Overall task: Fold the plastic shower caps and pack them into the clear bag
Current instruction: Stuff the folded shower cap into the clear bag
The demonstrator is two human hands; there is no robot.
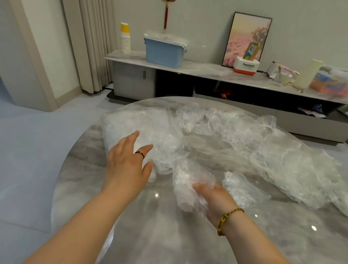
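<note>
The grey table (316,245) lies nearest, with both bare forearms stretched over it. The right hand (214,198) grips a scrunched cap (188,181), fingers tucked under the plastic and thumb on top. Just past it the left hand (126,164) is open, fingers spread over the near edge of the bag (132,126); I can't tell if it touches. The bag lies on the table's left side and looks part-filled. To its right the loose caps (260,143) sprawl in a crumpled heap. Beyond, a bin (165,53) stands on a sideboard (206,69).

This looks like the packing step. Next, the left hand needs to find and lift the bag's mouth so the right can slide the cap in before it springs open.
</note>
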